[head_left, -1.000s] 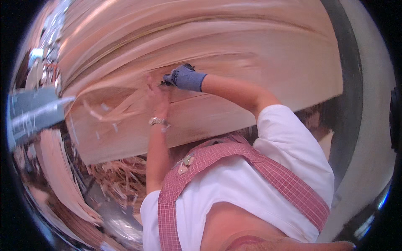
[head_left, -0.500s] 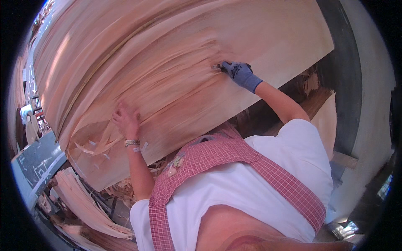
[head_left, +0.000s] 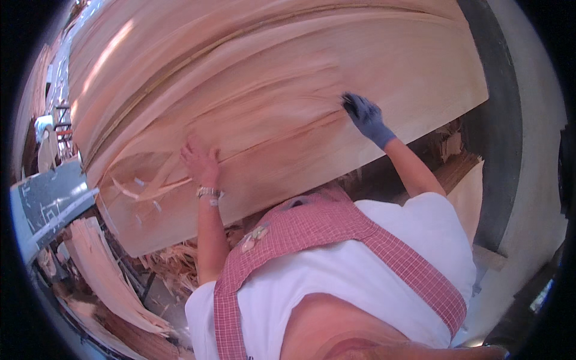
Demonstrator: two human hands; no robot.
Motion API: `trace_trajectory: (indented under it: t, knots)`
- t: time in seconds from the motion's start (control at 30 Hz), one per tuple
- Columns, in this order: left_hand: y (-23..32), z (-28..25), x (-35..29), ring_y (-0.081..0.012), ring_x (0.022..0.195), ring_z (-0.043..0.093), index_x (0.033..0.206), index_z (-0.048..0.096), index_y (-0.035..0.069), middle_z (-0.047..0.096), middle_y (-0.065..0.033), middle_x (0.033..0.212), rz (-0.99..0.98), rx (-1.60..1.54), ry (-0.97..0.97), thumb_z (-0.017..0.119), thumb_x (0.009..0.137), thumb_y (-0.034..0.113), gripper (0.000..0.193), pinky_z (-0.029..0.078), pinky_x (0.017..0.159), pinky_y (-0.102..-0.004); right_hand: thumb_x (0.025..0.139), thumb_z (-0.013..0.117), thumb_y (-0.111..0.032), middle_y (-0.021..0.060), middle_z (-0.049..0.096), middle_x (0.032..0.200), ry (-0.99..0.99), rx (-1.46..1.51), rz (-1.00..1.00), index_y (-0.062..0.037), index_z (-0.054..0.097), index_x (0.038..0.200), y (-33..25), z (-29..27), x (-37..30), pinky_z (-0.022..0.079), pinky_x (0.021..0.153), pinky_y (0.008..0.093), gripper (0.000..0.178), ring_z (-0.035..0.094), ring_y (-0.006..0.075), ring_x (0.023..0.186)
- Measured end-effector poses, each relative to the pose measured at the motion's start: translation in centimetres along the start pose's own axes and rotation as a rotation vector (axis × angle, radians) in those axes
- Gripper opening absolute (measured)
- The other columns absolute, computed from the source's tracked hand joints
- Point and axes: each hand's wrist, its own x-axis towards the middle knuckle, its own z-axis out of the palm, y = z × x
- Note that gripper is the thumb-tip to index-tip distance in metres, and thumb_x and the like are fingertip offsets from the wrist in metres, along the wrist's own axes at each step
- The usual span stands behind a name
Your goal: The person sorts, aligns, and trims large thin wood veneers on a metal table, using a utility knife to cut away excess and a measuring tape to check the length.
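Note:
A broad, pale wood veneer sheet [head_left: 420,78] lies before me, rippled and split along its grain. My bare left hand [head_left: 201,163], with a metal watch at the wrist, rests on it with fingers spread. Near the left hand, a torn edge and loose strip [head_left: 153,191] of veneer show beside small whitish tape pieces [head_left: 157,205]. My right hand [head_left: 367,119], in a grey-blue glove, is closed over the sheet's right part, at the end of a long split. Something small and dark seems to be in its fingers, too blurred to name.
A long raised veneer edge [head_left: 198,55] curves across the far side. Veneer scraps [head_left: 177,267] and stacked strips [head_left: 111,273] lie below at left, near a grey-blue metal panel [head_left: 51,201]. A dark band [head_left: 498,132] borders the sheet at right.
My right hand has shifted right along the sheet, and my left hand a little right. The view has turned slightly. The ridges between my hands look flatter.

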Motion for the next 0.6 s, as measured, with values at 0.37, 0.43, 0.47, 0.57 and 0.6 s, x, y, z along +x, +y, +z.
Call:
trace_trajectory:
  t: [0.37, 0.43, 0.47, 0.57, 0.6]
  knots:
    - [-0.1, -0.3, -0.6, -0.0385, 0.133, 0.036, 0.148, 0.027, 0.015, 0.028, -0.0218, 0.148, 0.024, -0.033, 0.092, 0.083, 0.07, 0.033, 0.098, 0.034, 0.111, -0.0477, 0.088, 0.058, -0.025, 0.0057, 0.057, 0.082, 0.076, -0.224, -0.45, -0.0155, 0.055, 0.097, -11.0, 0.8, 8.5, 0.047, 0.064, 0.0404, 0.013, 0.06, 0.0256, 0.078]
    - [0.8, -2.2, -0.1, -0.0402, 0.138, 0.03, 0.153, 0.019, 0.022, 0.015, -0.023, 0.155, -0.008, -0.134, 0.128, 0.085, 0.068, 0.029, 0.108, 0.034, 0.112, -0.0477, 0.089, 0.056, -0.026, 0.0059, 0.058, 0.085, -0.138, -0.261, -0.387, -0.0152, 0.055, 0.094, -13.4, -2.2, 4.2, 0.047, 0.065, 0.0392, 0.012, 0.059, 0.0259, 0.08]
    - [0.8, -2.4, 0.0, -0.0416, 0.138, 0.029, 0.152, 0.021, 0.023, 0.015, -0.0258, 0.154, 0.008, -0.156, 0.134, 0.086, 0.066, 0.026, 0.108, 0.033, 0.111, -0.05, 0.088, 0.062, -0.028, 0.0046, 0.059, 0.085, -0.188, -0.201, -0.399, -0.0171, 0.058, 0.096, -14.1, -2.8, 1.6, 0.045, 0.061, 0.0424, 0.014, 0.061, 0.0262, 0.076]
    - [0.7, -2.5, 0.6, -0.0447, 0.138, 0.028, 0.15, 0.027, 0.025, 0.011, -0.029, 0.154, 0.073, -0.164, 0.114, 0.087, 0.063, 0.02, 0.106, 0.034, 0.108, -0.0531, 0.088, 0.066, -0.025, 0.0132, 0.066, 0.092, -0.834, 0.205, -0.274, -0.011, 0.065, 0.1, -16.6, -5.9, -1.3, 0.052, 0.071, 0.0415, 0.018, 0.067, 0.0302, 0.081]
    - [0.2, -2.3, 0.9, -0.0451, 0.137, 0.029, 0.149, 0.03, 0.026, 0.009, -0.0267, 0.155, 0.087, -0.121, 0.091, 0.087, 0.064, 0.02, 0.103, 0.036, 0.108, -0.0515, 0.087, 0.067, -0.024, 0.0156, 0.066, 0.094, -0.708, 0.373, -0.221, -0.0083, 0.065, 0.1, -16.0, -4.5, -1.0, 0.051, 0.073, 0.0417, 0.02, 0.066, 0.0327, 0.083]
